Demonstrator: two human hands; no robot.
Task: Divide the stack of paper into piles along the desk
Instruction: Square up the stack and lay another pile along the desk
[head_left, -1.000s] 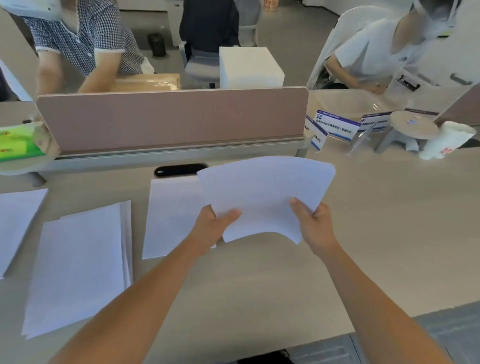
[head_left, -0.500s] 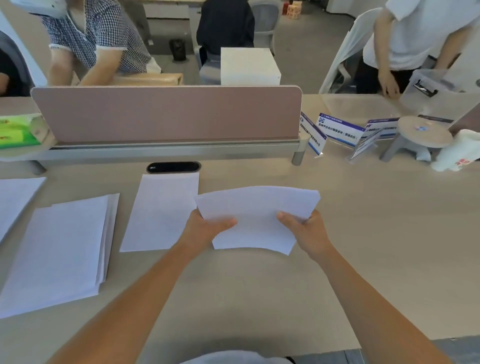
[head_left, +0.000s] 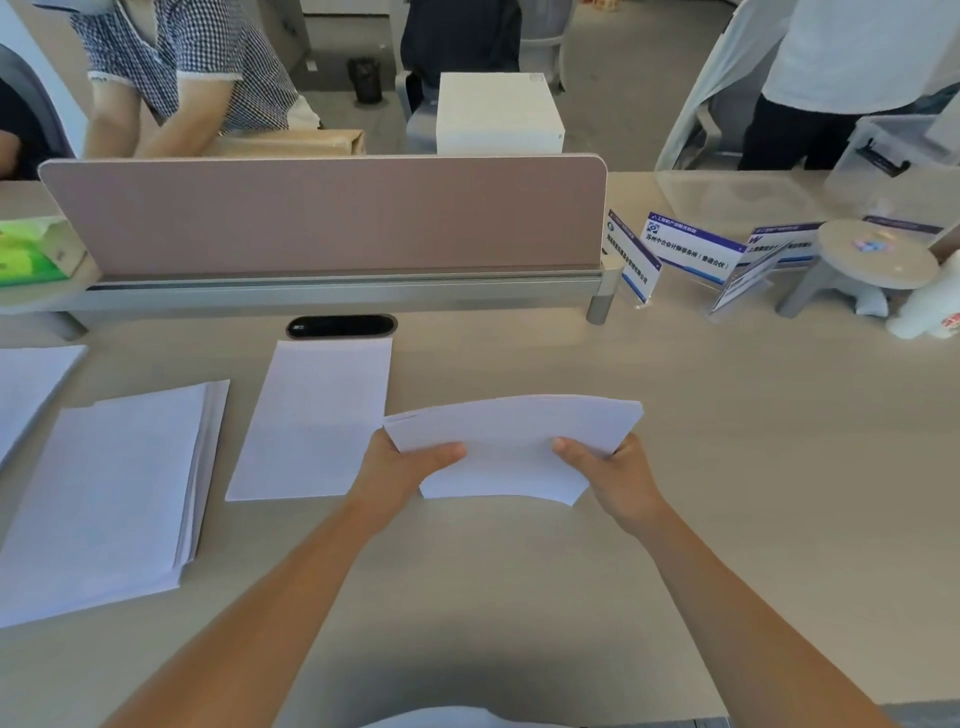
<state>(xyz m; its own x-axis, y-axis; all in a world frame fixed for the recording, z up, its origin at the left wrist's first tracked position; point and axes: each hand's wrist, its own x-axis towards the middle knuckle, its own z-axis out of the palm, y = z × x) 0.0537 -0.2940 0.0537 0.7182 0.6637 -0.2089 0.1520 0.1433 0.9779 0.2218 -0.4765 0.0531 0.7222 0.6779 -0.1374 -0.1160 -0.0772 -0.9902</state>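
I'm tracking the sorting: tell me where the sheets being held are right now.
In the head view, the held sheets are at the centre, gripped by the left hand and right hand over the desk, just right of the narrow flat pile.

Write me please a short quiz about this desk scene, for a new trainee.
1. True or false: the left hand and the right hand both grip the paper stack.
2. On which side of that stack does the thin pile lie? A. left B. right C. on top of it
3. How many piles already lie on the desk?

Key: 1. True. 2. A. 3. Three: the thin pile, the thick pile and the far-left pile, which the frame edge cuts.
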